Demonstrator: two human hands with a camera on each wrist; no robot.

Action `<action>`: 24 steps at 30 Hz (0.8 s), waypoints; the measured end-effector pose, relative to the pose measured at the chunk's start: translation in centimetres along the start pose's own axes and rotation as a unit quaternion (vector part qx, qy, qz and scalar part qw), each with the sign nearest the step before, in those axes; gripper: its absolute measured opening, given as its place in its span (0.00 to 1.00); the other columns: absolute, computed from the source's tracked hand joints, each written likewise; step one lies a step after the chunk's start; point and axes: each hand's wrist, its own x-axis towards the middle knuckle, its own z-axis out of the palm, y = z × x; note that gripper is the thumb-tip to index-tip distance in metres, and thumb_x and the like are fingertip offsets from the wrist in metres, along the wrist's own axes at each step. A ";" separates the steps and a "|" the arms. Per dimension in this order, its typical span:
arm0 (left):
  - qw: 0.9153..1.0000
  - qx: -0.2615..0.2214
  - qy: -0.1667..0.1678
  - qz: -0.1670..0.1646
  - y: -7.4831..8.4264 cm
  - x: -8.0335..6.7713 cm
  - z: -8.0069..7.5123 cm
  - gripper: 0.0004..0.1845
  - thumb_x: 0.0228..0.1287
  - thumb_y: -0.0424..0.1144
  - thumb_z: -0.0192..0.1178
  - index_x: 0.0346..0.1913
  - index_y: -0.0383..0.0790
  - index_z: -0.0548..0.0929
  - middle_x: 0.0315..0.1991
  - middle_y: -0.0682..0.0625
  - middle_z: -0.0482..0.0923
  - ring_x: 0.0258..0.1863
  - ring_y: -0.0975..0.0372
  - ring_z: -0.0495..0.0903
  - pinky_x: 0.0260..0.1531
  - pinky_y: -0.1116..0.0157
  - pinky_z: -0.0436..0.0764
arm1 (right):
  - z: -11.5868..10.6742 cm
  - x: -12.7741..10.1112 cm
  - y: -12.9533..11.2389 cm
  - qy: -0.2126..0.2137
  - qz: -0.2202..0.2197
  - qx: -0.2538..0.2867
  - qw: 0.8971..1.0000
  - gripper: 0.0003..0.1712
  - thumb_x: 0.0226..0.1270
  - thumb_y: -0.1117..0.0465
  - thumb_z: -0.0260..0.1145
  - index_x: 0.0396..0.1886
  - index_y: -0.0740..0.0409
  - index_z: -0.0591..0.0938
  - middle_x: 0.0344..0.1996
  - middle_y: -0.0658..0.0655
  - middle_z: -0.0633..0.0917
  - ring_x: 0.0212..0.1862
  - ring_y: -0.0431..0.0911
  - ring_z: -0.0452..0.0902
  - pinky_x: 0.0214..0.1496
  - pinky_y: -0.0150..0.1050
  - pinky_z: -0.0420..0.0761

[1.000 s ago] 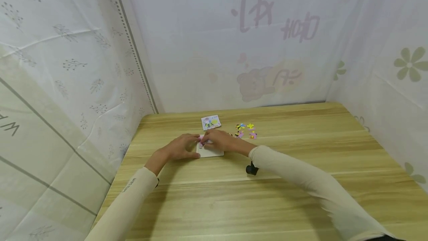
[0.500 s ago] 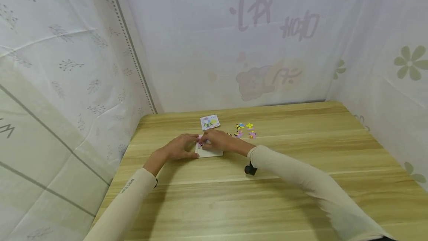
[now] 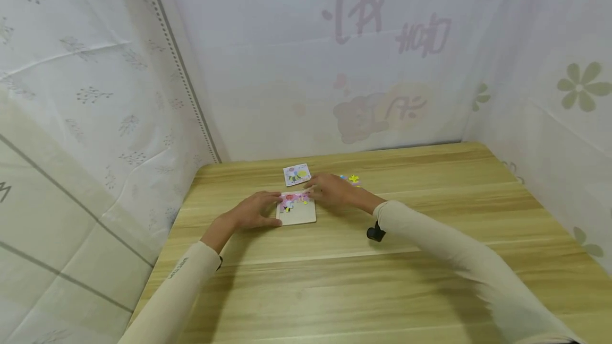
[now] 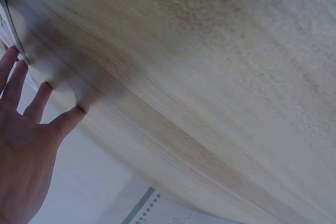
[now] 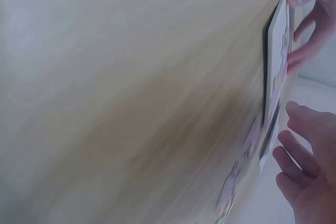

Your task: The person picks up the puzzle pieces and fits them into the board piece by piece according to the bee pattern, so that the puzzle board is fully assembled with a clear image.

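Observation:
A small square jigsaw board [image 3: 298, 216] lies on the table, with several pink and yellow puzzle pieces [image 3: 288, 205] set along its top and upper left. My left hand [image 3: 253, 210] rests at the board's left edge, fingers spread, thumb by the lower left corner. Over the upper right corner hovers my right hand [image 3: 334, 191]; its fingers are loosely bent, and in the right wrist view nothing shows between thumb and fingers. Loose puzzle pieces [image 3: 354, 178] lie behind the right hand, which hides most of them in the head view.
A picture card [image 3: 296, 175] with a bee on it lies just behind the board. The wooden table [image 3: 296, 280] meets patterned cloth hangings [image 3: 268, 68] at its back and sides. A black wrist camera [image 3: 375, 232] hangs under the right sleeve.
My right hand has left the pieces at the board's upper left and moved right, uncovering the placed pieces and now covering loose ones. The left hand stays at the board's edge.

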 end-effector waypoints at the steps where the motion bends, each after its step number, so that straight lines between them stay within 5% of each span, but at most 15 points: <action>1: 1.000 0.000 0.000 -0.001 0.0 0.0 0.0 0.40 0.66 0.56 0.71 0.73 0.34 0.74 0.76 0.39 0.67 0.76 0.43 0.62 0.76 0.43 0.60 | -0.2 -0.2 0.3 0.003 0.004 -0.003 1.000 0.18 0.77 0.59 0.67 0.61 0.61 0.85 0.59 0.60 0.84 0.59 0.52 0.81 0.59 0.48 0.84; 24: 1.000 -0.001 -0.002 0.003 -0.3 0.1 0.2 0.40 0.66 0.56 0.71 0.73 0.35 0.74 0.77 0.40 0.66 0.77 0.43 0.62 0.76 0.42 0.60 | -3.1 -3.8 6.7 0.025 0.075 -0.035 0.996 0.17 0.74 0.61 0.69 0.59 0.63 0.86 0.56 0.63 0.85 0.59 0.58 0.80 0.59 0.52 0.83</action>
